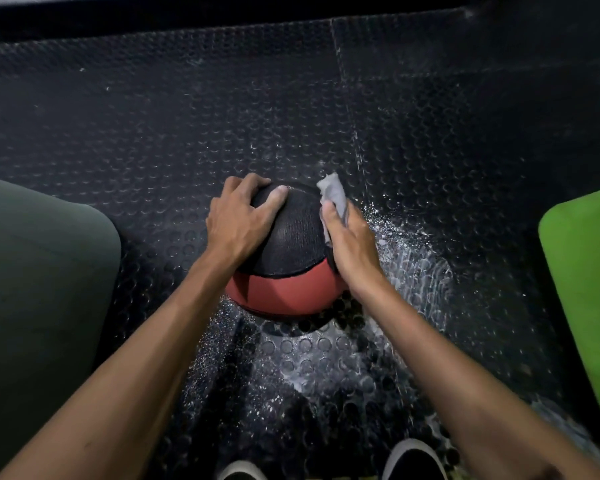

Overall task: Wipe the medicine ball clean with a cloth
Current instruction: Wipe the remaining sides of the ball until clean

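A black and red medicine ball (291, 258) rests on the studded black rubber floor in the middle of the view. My left hand (238, 221) lies on the ball's upper left side, fingers spread over the black panel and gripping it. My right hand (350, 242) presses a small grey cloth (335, 194) flat against the ball's right side. The cloth's top end sticks out above my fingers. Part of the cloth is hidden under my palm.
The floor (413, 251) to the right of the ball and in front of it looks wet and shiny. A dark green pad (39, 271) lies at the left, a bright green one (586, 271) at the right. My shoe tips (413, 460) show at the bottom edge.
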